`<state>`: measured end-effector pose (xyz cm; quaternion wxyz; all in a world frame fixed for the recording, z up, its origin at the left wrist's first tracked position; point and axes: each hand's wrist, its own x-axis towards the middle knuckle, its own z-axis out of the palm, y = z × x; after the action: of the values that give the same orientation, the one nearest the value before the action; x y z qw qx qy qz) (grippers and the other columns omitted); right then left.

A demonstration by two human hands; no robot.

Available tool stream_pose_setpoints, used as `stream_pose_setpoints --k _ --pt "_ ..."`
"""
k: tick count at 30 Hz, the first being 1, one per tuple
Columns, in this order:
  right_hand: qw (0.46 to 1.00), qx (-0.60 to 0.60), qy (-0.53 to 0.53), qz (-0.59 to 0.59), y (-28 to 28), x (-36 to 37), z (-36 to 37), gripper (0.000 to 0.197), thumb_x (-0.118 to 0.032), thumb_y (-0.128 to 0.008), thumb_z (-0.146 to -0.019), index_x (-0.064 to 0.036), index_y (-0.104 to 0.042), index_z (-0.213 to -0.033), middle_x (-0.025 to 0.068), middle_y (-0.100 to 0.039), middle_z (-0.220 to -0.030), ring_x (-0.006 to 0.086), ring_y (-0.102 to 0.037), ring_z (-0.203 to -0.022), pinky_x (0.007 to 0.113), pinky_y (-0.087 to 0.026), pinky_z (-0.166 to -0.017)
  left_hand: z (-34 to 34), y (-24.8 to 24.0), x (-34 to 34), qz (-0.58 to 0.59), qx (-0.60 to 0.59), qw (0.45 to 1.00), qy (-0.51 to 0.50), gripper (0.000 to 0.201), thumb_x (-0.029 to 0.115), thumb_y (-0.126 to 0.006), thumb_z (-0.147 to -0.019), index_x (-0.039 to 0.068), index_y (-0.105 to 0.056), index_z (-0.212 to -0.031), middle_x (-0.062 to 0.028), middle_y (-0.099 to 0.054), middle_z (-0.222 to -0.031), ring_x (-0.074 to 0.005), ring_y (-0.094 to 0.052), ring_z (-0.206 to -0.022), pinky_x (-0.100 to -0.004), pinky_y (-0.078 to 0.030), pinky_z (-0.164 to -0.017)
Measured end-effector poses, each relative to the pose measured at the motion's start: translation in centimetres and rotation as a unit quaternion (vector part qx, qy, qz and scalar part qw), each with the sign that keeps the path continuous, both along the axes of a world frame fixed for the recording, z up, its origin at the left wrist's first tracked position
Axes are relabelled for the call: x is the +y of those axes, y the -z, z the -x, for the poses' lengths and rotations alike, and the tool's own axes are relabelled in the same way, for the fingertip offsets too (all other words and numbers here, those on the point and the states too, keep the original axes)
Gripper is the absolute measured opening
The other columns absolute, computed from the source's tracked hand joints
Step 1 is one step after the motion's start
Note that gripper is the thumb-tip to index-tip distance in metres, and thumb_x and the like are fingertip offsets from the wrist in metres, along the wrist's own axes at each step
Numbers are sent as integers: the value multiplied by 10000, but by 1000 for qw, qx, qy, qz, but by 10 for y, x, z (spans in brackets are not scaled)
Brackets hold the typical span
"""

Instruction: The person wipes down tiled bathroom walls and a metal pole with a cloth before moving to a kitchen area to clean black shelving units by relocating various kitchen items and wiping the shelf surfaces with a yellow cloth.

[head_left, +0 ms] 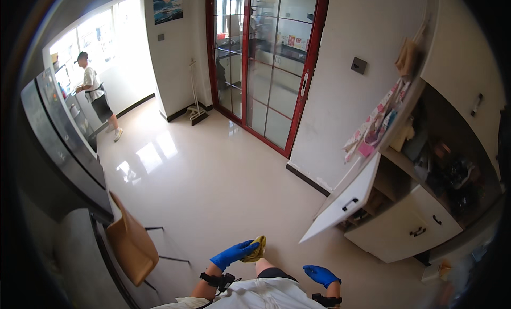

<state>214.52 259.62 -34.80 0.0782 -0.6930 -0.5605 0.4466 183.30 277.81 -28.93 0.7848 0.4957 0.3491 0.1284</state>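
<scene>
In a blue glove, my left hand (237,254) is closed around a folded yellow cloth (256,249), held in front of my body at the lower middle. My right hand (321,275), also gloved in blue, hangs to the right of my body with its fingers stretched out and nothing in them. Of the things about, a white cabinet door (346,200) standing ajar is nearest to it, ahead and to the right, apart from the hand.
A tan chair (132,240) and a table (80,256) stand at left, by a grey fridge (58,133). Red-framed sliding glass doors (246,69) are ahead. A broom and dustpan (196,115) lean at the wall. Another person (96,91) stands by the far-left window.
</scene>
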Motion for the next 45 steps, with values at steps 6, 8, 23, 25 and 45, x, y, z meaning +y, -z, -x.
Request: stream_pose_setpoints --k 6,8,23,25,45 --pt "999 9 -13 -46 -2 191 -21 427 -392 -433 -898 -90 -557 -1173 139 -581 -1150 300 -548 -1066 366 -430 -907 -19 -8 166 4 50 999 -6 540 451 -496 -901 23 -490 -1230 -6 -567 -1063 -68 -512 -957 -212 -407 -851" --pt "995 9 0 -96 -22 271 -20 374 -347 -464 -897 -92 -570 -1149 150 -594 -1114 309 -568 -1019 365 -453 -867 -20 -11 223 -5 34 999 -26 525 437 -505 -901 21 -495 -1222 -9 -568 -1060 -69 -514 -952 -219 -412 -852" --pt "996 6 -43 -80 -45 652 -45 349 -305 -463 -909 -85 -554 -1164 158 -586 -1117 312 -558 -1019 361 -442 -875 -46 23 609 26 9 998 -64 519 398 -513 -907 10 -471 -1249 -20 -549 -1132 -81 -495 -1022 -229 -386 -919" --pt "993 31 -13 -113 -46 685 -61 346 -300 -471 -906 -81 -556 -1159 159 -590 -1111 309 -565 -1012 359 -447 -867 -56 9 663 -1 27 998 -52 516 408 -513 -904 9 -482 -1230 -21 -560 -1106 -79 -502 -1007 -230 -392 -912" --pt "832 64 369 -410 -93 985 -260 386 -173 -479 -925 -63 -444 -1294 97 -548 -1204 189 -537 -1076 297 -427 -887 -155 16 899 50 46 995 -77 498 421 -486 -914 5 -527 -1185 -11 -579 -1042 -64 -525 -932 -213 -424 -846"
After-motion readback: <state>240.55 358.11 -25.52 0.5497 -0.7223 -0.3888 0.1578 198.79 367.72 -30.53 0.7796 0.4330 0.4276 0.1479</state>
